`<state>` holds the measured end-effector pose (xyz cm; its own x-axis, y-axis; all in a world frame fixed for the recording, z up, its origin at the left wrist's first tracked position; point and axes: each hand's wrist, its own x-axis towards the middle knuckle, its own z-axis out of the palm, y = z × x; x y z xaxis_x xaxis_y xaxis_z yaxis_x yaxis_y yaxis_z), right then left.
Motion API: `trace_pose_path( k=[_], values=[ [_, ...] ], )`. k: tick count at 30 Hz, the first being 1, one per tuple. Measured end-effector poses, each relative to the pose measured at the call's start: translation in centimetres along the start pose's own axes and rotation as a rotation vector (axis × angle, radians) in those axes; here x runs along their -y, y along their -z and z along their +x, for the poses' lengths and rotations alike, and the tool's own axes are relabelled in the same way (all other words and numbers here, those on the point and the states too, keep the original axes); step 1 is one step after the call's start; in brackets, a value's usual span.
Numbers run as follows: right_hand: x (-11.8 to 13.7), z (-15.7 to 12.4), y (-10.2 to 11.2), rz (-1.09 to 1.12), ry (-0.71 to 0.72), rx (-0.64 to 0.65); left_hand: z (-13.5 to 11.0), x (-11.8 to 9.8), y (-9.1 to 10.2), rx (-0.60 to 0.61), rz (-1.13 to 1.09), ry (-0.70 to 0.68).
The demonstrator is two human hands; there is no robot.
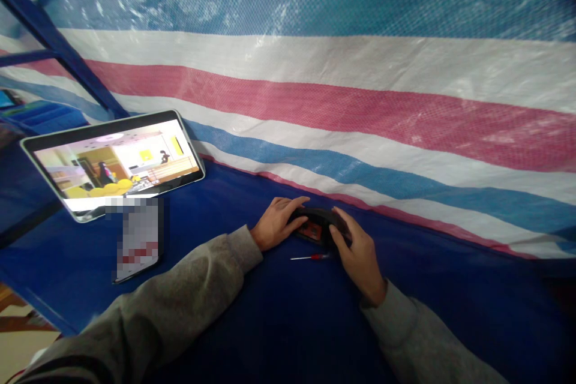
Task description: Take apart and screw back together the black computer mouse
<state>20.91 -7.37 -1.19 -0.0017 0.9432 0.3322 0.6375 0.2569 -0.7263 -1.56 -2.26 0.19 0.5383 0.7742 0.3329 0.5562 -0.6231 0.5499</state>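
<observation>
My left hand [279, 223] is closed on the left end of a black, curved device [321, 216], thumb and fingers on its edge. My right hand [357, 246] grips the device's right end, its thumb at the near side and its fingers over the far side. Between the hands the device lies open, and a reddish-orange part [311, 229] shows inside, perhaps a circuit board. Its exact kind I cannot make out. Just in front of it lies a small screwdriver [310, 257] with a red handle and a thin shaft pointing left, touched by neither hand.
A tablet [135, 192] with a lit screen leans at the left, and a phone [139, 246] with a blurred-out screen lies before it. Beneath everything is a blue surface [270, 324]. A striped plastic sheet [337, 102] rises close behind my hands. A dark blue frame bar [67, 51] stands at the far left.
</observation>
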Motion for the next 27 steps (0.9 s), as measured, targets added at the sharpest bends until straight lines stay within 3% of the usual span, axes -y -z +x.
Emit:
trace_pose_path(
  k=[4,12,21,23,27],
  values=[
    [0.0,0.1,0.0,0.010,-0.029,-0.025,0.1,0.1,-0.1,-0.038,0.022,0.041],
    [0.2,0.3,0.0,-0.048,0.096,-0.074,0.2,0.2,-0.2,-0.094,0.033,0.061],
    [0.0,0.3,-0.1,-0.093,0.129,-0.012,0.1,0.1,-0.2,-0.126,0.125,0.077],
    [-0.1,0.3,-0.1,-0.086,0.128,-0.009,-0.1,-0.3,0.0,-0.152,0.169,0.030],
    [-0.2,0.3,-0.1,-0.073,0.129,0.006,-0.4,-1.0,0.4,-0.029,0.144,-0.219]
  ],
)
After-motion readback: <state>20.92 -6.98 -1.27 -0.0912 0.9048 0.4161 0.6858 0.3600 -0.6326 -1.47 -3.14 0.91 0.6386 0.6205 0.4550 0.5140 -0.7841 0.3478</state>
